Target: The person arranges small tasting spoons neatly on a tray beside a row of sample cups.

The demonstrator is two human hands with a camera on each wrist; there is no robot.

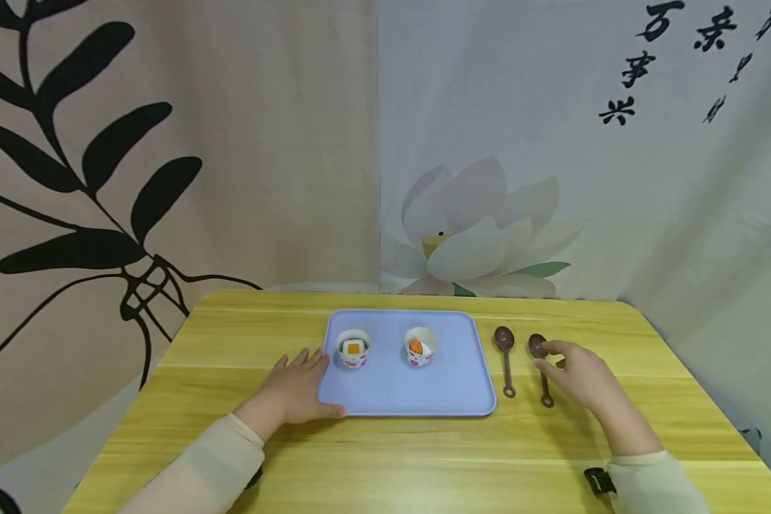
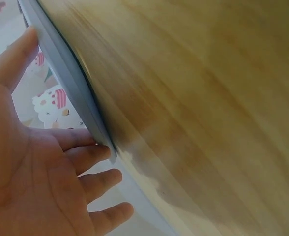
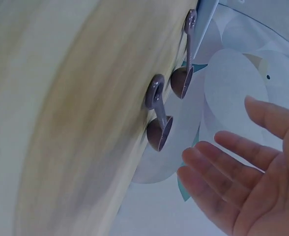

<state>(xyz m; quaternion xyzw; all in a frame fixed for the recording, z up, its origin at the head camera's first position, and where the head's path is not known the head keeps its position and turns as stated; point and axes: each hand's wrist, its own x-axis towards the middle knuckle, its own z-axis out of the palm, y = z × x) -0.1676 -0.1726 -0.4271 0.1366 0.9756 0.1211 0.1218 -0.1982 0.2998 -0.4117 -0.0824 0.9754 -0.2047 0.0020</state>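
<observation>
Brown spoon (image 1: 537,345) at right hand (image 1: 582,373)

Right-hand fingers, loosely extended, obscure the spoon's neck in the head view. Spoon lies beyond a second spoon (image 1: 504,338), right of the blue tray (image 1: 417,394); long axis front-to-back, bowl pointing forward. Left hand (image 1: 294,392), fingers spread, touches the tray's left edge.

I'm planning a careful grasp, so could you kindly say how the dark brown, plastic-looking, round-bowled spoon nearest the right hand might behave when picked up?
The brown spoon is probably stiff, since its slim handle looks straight. Its rounded bowl may let it rock or swivel if nudged. Its glossy sheen suggests it could feel slightly slippery.
</observation>
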